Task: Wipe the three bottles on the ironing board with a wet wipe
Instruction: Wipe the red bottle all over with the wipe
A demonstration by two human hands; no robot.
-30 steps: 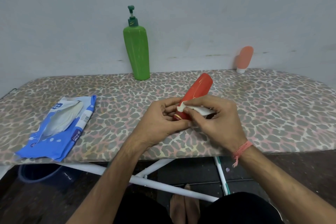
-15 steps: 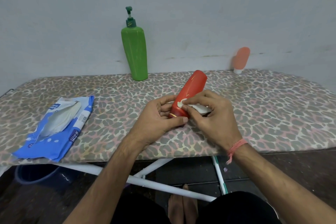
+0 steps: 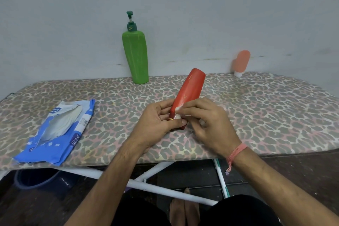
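Note:
A red bottle [image 3: 189, 89] is tilted away from me above the middle of the leopard-print ironing board [image 3: 266, 112]. My left hand [image 3: 156, 124] grips its lower end. My right hand [image 3: 207, 121] presses a white wet wipe [image 3: 178, 109] against the bottle's lower right side; most of the wipe is hidden under the fingers. A tall green pump bottle [image 3: 135, 55] stands upright at the board's far edge by the wall. A small peach tube [image 3: 241, 62] stands cap-down at the far right, leaning on the wall.
An open blue pack of wet wipes [image 3: 56, 132] lies on the board's left side near the front edge. The grey wall runs right behind the board. Below are the white board legs [image 3: 165, 191], a dark blue bucket [image 3: 38, 180] and my foot.
The red bottle has been raised to a steeper tilt and shifted slightly away from me. My right hand with the wipe has slid along its lower part.

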